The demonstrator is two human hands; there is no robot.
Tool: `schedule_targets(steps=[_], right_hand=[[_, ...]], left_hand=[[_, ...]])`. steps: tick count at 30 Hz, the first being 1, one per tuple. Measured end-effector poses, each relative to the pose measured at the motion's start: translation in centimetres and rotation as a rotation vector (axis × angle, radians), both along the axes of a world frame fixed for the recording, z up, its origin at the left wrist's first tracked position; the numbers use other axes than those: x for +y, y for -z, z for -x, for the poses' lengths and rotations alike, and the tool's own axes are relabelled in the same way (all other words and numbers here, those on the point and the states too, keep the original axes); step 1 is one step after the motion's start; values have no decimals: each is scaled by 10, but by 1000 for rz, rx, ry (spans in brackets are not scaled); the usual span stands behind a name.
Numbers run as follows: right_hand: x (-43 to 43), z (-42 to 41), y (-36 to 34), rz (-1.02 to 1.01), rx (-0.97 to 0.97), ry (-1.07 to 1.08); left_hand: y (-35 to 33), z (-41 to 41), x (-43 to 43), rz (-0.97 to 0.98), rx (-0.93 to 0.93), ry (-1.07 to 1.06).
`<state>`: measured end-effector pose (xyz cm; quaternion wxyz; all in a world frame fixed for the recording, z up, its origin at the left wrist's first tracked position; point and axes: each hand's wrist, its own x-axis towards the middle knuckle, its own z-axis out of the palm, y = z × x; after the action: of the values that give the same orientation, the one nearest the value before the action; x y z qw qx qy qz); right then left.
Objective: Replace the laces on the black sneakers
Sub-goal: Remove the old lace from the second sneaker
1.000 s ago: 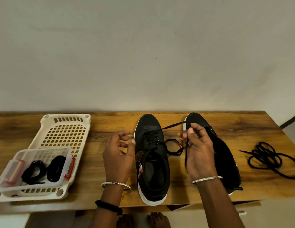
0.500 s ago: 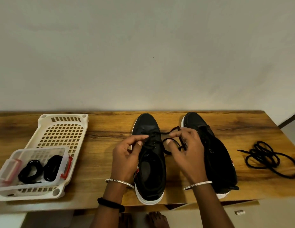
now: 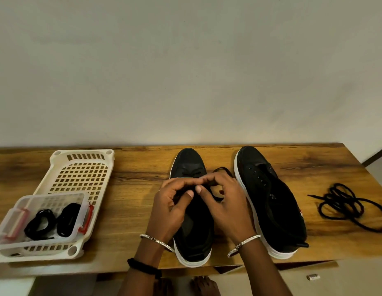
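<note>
On counter [image 3: 132, 189], left sneaker [image 3: 189, 162]: lace [image 3: 223, 168] probably being unthreaded.
Left grip [image 3: 171, 207]: fingers curled, pinching lace.
Right grip [image 3: 227, 208]: pinching same lace.
Next: draw lace clear of remaining eyelets.

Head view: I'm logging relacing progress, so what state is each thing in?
Left sneaker: upright, partly laced.
Right sneaker: eyelets empty.
Lace: pinched by left hand and right hand.
Loose lace: tangled on the table.
Clear box: open, two coiled laces inside.
</note>
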<state>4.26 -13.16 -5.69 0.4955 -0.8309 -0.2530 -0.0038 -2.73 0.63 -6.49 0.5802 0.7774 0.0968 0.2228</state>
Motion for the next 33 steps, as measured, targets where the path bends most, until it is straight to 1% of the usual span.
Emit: schedule_targets(steps=[2,4,5,7,8,10,12,14,18,20,22,25,28,30,31,33], right_hand=[[-3,-3,1,-31,35,70],[-10,-7,3,-14,56,127],[-12,-7,3,26,39,149],[-11,-6,3,123,-4,192],[-9,-4,2,135,-12,207],[-5,-1,-3,78,-26,194],[-2,0,-6,38,-53,130],[1,2,-9,105,-74,51],[2,4,-12,235,-110,-6],[3,4,-18,333,-126,-30],[6,6,-24,457,-155,-16],[14,16,-29,522,-251,20],[18,21,-22,472,-212,50],[18,19,-15,350,-156,60],[18,18,-12,272,-106,62],[19,15,-5,129,77,67]], left_hand=[[-3,1,2,65,-11,-97],[-4,2,7,61,-10,-187],[-3,3,9,46,3,-219],[-1,3,11,-14,31,-243],[0,3,11,-58,38,-240],[1,4,8,-146,55,-220],[1,3,8,-230,60,-216],[0,3,8,-273,54,-234],[-3,3,8,-361,17,-225],[-2,3,7,-396,21,-213],[0,1,6,-390,31,-213],[1,2,6,-354,40,-210],[-4,4,6,-295,31,-181],[-5,4,6,-294,22,-171],[-5,4,6,-299,21,-172],[-5,3,6,-309,23,-176]])
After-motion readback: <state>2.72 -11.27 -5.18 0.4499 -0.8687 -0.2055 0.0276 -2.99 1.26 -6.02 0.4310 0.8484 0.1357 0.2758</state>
